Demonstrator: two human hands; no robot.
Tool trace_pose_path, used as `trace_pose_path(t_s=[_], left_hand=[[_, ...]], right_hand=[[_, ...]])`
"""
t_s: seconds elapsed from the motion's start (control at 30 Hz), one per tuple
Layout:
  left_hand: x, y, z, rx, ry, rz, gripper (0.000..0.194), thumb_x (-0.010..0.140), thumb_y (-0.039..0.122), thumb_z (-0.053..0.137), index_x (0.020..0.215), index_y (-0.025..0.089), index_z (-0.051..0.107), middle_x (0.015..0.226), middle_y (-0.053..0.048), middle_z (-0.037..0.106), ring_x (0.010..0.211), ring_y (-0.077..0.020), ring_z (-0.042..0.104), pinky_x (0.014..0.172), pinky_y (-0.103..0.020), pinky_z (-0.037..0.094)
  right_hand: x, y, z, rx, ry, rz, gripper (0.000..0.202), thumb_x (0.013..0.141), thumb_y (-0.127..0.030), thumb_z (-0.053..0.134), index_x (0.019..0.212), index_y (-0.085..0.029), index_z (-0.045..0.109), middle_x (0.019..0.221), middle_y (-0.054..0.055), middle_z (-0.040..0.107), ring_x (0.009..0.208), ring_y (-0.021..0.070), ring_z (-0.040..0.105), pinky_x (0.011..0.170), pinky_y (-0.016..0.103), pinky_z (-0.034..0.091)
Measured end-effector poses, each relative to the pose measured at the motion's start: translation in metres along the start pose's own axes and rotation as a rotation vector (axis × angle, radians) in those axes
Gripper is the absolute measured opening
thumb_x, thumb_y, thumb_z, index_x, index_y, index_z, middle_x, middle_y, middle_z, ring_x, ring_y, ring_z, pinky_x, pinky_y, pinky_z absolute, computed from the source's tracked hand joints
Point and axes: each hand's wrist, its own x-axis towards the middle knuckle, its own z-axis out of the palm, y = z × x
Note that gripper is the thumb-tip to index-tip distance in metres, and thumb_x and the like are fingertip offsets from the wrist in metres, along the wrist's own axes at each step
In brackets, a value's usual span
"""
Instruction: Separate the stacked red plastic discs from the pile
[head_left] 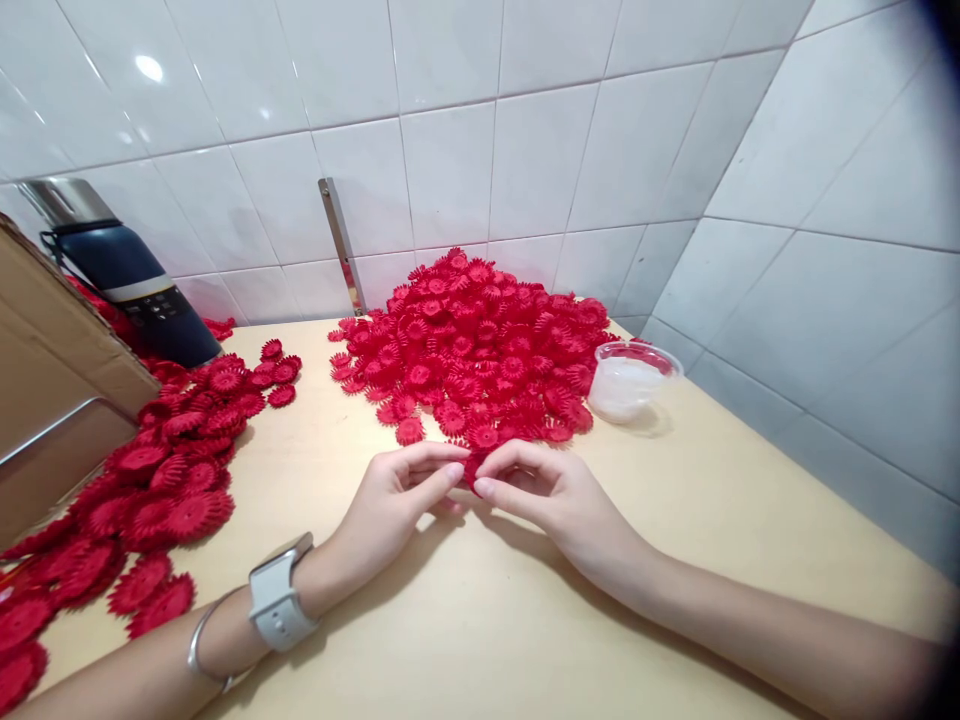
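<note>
Between my two hands is a small red fringed flower piece (472,470), mostly hidden by the fingers. My left hand (409,487), with a watch and a bangle on its wrist, pinches the piece from the left. From the right, the thumb and fingertips of my right hand (544,487) close on the same piece. Just beyond the fingers rises a big heap of red fringed flowers (480,350), piled against the tiled wall. A clear plastic cup (628,388) with whitish contents stands at the heap's right side.
More red flowers (176,470) spread along the left of the table (480,640). A cardboard box (52,390) and a dark blue bottle (150,280) stand behind them. A metal strip (341,245) leans upright on the white tiled wall (450,140).
</note>
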Motion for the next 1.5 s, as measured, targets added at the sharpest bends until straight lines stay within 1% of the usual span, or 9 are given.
trace_pose_path(t_s=[0.17,0.33,0.6,0.87,0.97,1.1,1.23,1.37,1.5], left_hand=[[0.001,-0.001,-0.001,0.002,-0.014,0.017,0.017,0.076,0.024,0.057,0.09,0.017,0.064,0.075,-0.001,0.063,0.064,-0.0111,0.061,0.06,-0.021,0.051],[0.0,-0.001,-0.001,0.003,-0.02,0.026,0.016,0.075,0.022,0.058,0.089,0.017,0.064,0.078,-0.001,0.064,0.068,-0.0124,0.062,0.061,-0.02,0.051],[0.001,0.0,0.0,-0.006,-0.016,0.019,0.016,0.076,0.022,0.057,0.09,0.017,0.064,0.078,-0.002,0.065,0.066,-0.0122,0.062,0.061,-0.021,0.051],[0.0,0.0,0.001,0.014,-0.002,-0.011,0.015,0.076,0.024,0.057,0.086,0.016,0.063,0.072,0.0,0.063,0.061,-0.0105,0.061,0.059,-0.02,0.05],[-0.001,-0.003,0.0,0.028,-0.027,0.008,0.016,0.074,0.024,0.058,0.088,0.016,0.061,0.076,-0.001,0.063,0.064,-0.0118,0.061,0.061,-0.022,0.05],[-0.001,-0.007,0.0,0.092,-0.057,0.083,0.021,0.069,0.022,0.064,0.089,0.016,0.06,0.08,-0.003,0.064,0.073,-0.0144,0.061,0.066,-0.024,0.05],[0.0,-0.009,-0.001,0.176,-0.027,0.092,0.02,0.071,0.017,0.06,0.091,0.016,0.058,0.083,-0.004,0.063,0.076,-0.0151,0.06,0.069,-0.026,0.049],[0.002,-0.009,-0.002,0.173,0.013,0.086,0.017,0.072,0.013,0.055,0.089,0.016,0.056,0.081,-0.003,0.063,0.072,-0.0143,0.061,0.066,-0.025,0.049],[0.005,-0.009,-0.003,0.158,0.132,0.119,0.016,0.07,0.008,0.054,0.083,0.017,0.053,0.072,0.001,0.061,0.07,-0.0121,0.061,0.063,-0.021,0.048]], right_hand=[[0.0,0.001,0.0,-0.002,-0.008,0.005,0.01,0.068,-0.025,0.061,0.068,-0.015,0.058,0.067,0.002,0.059,0.064,0.0145,0.054,0.055,0.025,0.042],[0.001,0.003,-0.001,-0.017,-0.014,0.011,0.007,0.068,-0.022,0.06,0.067,-0.015,0.058,0.068,0.002,0.059,0.065,0.0147,0.054,0.059,0.026,0.041],[0.001,0.002,-0.003,-0.047,-0.036,-0.015,0.006,0.071,-0.018,0.056,0.067,-0.014,0.057,0.066,0.002,0.059,0.062,0.0135,0.053,0.059,0.025,0.041],[0.003,0.002,-0.001,-0.058,-0.072,0.025,0.01,0.072,-0.021,0.054,0.065,-0.014,0.056,0.062,0.001,0.057,0.059,0.0126,0.05,0.055,0.024,0.038],[0.002,0.002,0.0,-0.075,-0.061,0.019,0.011,0.072,-0.022,0.054,0.064,-0.014,0.055,0.061,0.001,0.056,0.059,0.0123,0.049,0.055,0.024,0.038],[0.002,0.002,-0.001,-0.097,-0.073,0.009,0.012,0.072,-0.023,0.054,0.065,-0.014,0.055,0.063,0.001,0.056,0.06,0.0124,0.049,0.056,0.024,0.037],[0.003,0.004,-0.002,-0.068,-0.074,0.0,0.01,0.071,-0.022,0.054,0.065,-0.014,0.055,0.063,0.0,0.056,0.061,0.0123,0.049,0.057,0.024,0.038],[0.004,0.004,-0.003,-0.024,-0.061,0.005,0.008,0.07,-0.019,0.053,0.063,-0.015,0.052,0.059,-0.001,0.055,0.058,0.0115,0.05,0.055,0.023,0.038],[0.003,0.005,-0.004,0.026,-0.121,0.003,0.008,0.068,-0.016,0.054,0.061,-0.015,0.05,0.056,-0.002,0.054,0.054,0.0099,0.048,0.053,0.022,0.037]])
